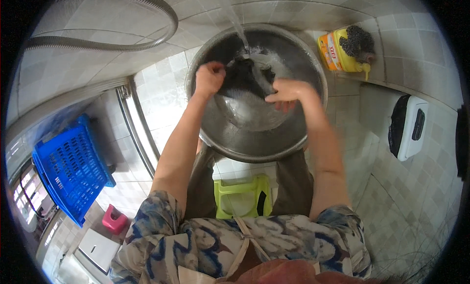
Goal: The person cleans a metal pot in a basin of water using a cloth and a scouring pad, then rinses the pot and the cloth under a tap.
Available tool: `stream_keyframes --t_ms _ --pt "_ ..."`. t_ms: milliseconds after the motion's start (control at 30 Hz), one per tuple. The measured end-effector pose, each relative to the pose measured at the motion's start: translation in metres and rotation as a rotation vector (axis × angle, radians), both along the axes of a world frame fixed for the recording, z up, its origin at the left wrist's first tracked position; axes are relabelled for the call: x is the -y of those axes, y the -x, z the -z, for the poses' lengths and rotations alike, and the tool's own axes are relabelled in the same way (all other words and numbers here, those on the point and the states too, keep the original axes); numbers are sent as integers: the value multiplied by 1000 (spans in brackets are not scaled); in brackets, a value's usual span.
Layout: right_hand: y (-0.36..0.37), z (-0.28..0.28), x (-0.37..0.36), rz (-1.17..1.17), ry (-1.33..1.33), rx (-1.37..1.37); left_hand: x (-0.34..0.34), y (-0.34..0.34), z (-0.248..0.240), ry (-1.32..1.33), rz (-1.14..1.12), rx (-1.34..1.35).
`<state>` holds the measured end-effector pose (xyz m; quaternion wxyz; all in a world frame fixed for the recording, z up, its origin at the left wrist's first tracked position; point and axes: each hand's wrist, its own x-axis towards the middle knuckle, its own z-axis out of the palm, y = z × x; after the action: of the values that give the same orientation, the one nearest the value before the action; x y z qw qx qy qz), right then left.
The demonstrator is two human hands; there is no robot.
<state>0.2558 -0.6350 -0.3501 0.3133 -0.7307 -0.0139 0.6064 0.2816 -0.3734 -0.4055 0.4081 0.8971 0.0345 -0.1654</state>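
Note:
A large grey metal basin (254,146) stands in front of me with water in it. A stream of water (240,32) falls from above into its far part. Spread between my hands in the basin is a wet black cloth (242,81); its exact kind cannot be made out. My left hand (210,78) is curled closed at the cloth's left edge, over the basin's left side. On the other side, my right hand (286,92) pinches the cloth's right edge with thumb and fingers, slightly blurred. The cloth's lower part is under the water.
At the back right, a yellow pump bottle (338,51) stands on a ledge with a dark scouring pad (357,39). A white bin (411,130) is at the right. A green stool (242,198) sits between my legs. Left are a blue basket (73,166) and a metal hose (161,34).

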Motion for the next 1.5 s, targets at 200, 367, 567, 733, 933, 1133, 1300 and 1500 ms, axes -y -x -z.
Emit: stream_keyframes --t_ms 200,367,567,733,933,1133,1300,1500 --pt "0 77 -11 399 402 720 -42 37 55 -452 365 -30" --pt "55 159 -73 220 378 1000 -10 49 34 145 -262 -921" --pt "49 94 -148 1011 -544 332 -40 56 55 892 -539 -984" --pt "48 -37 -172 546 -265 678 -3 38 30 1387 -658 -786" --pt "-22 76 -82 557 316 1067 43 34 9 1150 -459 -873" --pt "25 165 48 328 454 1415 24 20 56 976 -501 -473" --pt "41 157 6 174 763 741 5 45 77 206 -259 -573" --pt "41 132 -94 385 180 562 -1 53 58 698 -418 -997"
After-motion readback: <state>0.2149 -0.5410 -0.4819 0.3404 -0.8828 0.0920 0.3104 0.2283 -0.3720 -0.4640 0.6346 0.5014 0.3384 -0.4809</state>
